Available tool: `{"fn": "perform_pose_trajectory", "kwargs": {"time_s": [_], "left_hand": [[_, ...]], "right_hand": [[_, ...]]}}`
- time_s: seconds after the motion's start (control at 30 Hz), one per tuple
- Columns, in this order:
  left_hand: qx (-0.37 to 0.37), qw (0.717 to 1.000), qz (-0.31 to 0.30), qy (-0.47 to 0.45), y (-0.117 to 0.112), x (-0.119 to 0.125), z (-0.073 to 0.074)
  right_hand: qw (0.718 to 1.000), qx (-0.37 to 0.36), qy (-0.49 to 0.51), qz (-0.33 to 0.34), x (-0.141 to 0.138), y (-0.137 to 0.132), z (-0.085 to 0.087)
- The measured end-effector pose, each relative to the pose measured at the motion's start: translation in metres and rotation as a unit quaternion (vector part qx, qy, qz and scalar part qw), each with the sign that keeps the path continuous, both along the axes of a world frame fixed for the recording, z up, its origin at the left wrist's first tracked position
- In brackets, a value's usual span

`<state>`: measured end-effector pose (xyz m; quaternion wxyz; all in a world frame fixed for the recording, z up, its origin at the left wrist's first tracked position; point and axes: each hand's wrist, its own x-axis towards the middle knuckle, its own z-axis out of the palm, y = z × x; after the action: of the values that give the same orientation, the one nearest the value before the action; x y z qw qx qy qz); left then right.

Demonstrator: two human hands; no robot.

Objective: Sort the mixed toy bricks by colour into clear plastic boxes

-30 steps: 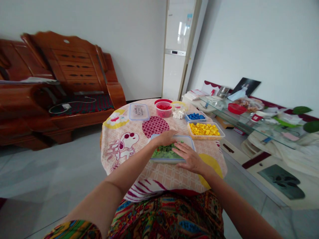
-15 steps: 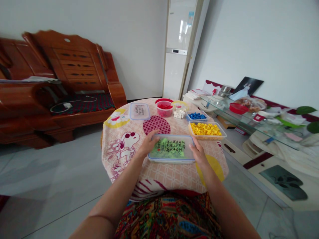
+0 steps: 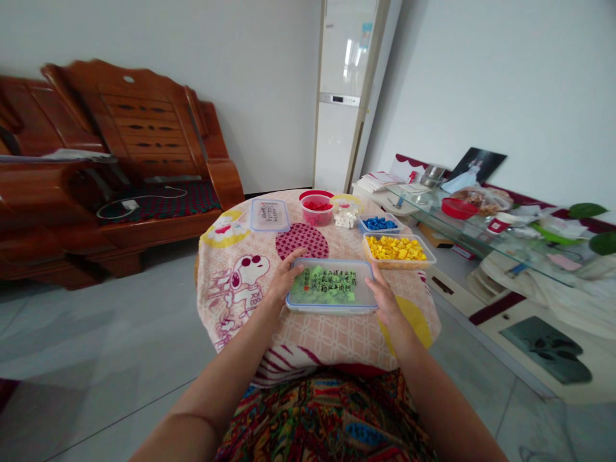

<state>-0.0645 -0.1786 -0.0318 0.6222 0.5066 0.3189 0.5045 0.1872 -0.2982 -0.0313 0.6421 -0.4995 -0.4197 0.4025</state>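
Between my hands is a clear plastic container [image 3: 332,296] with a blue-edged lid that bears dark writing; green pieces show through it. My left hand [image 3: 287,276] grips its left end, thumb over the lid's edge. At the right end, my right hand [image 3: 384,295] holds the other side in the same way. Fingers under the rim are partly hidden. Just beyond it to the right stands an uncovered container of yellow pieces [image 3: 395,248]. Behind that, blue pieces [image 3: 379,223] fill a smaller box.
A round table with a patterned cloth [image 3: 308,340] carries everything. Farther back are a loose blue-edged lid [image 3: 269,215], a tub of red pieces [image 3: 317,208] and a pile of white pieces [image 3: 345,218]. A cluttered glass shelf [image 3: 514,247] stands right, a wooden bench [image 3: 144,135] left.
Both hands keep their hold on the lidded container, which stays in nearly the same spot. The view has shifted very slightly.
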Motion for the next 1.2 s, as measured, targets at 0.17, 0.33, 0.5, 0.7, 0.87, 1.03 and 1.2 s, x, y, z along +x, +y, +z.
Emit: {"fn": "perform_pose_trajectory", "kwargs": {"time_s": [0.17, 0.33, 0.5, 0.7, 0.87, 1.03, 1.2], "left_hand": [[-0.04, 0.998, 0.038, -0.002, -0.011, 0.0, 0.002], [-0.001, 0.997, 0.031, 0.064, -0.014, 0.006, 0.002], [-0.01, 0.989, 0.136, 0.064, -0.004, 0.004, -0.006], [-0.005, 0.961, 0.226, 0.158, -0.01, -0.019, -0.01], [0.096, 0.914, 0.239, 0.312, -0.023, -0.012, 0.001], [0.117, 0.881, 0.236, 0.393, -0.032, -0.01, 0.019], [0.139, 0.821, 0.191, 0.519, -0.04, -0.02, 0.035]], "right_hand": [[0.998, -0.047, -0.026, -0.041, -0.001, -0.002, -0.004], [0.997, -0.032, -0.072, -0.007, 0.001, 0.0, -0.002], [0.991, -0.02, -0.129, -0.042, 0.004, -0.004, 0.002], [0.988, -0.025, -0.132, -0.078, 0.01, -0.019, 0.002], [0.978, -0.039, -0.172, -0.11, 0.015, -0.026, -0.003], [0.971, -0.047, -0.186, -0.141, 0.021, -0.026, -0.01], [0.965, -0.051, -0.21, -0.149, 0.022, -0.026, -0.013]]}}
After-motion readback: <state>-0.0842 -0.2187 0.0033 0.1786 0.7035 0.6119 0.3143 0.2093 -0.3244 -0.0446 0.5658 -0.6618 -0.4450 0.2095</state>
